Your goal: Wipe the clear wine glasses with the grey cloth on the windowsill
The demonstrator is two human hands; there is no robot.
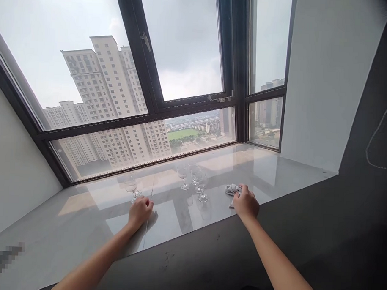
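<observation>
Glass upright, stem vertical | left hand curled at its foot, grip unclear | right hand clamped on cloth

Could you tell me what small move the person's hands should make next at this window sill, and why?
Probably close the left hand around the stem of the clear stemmed wine glass just beyond its fingers and lift it toward the crumpled grey cloth that the right hand closes over. That glass stands nearest, apart from the three clustered glasses on the glossy stone sill.

Head camera looks forward and down from close above the windowsill; faces the window.
</observation>
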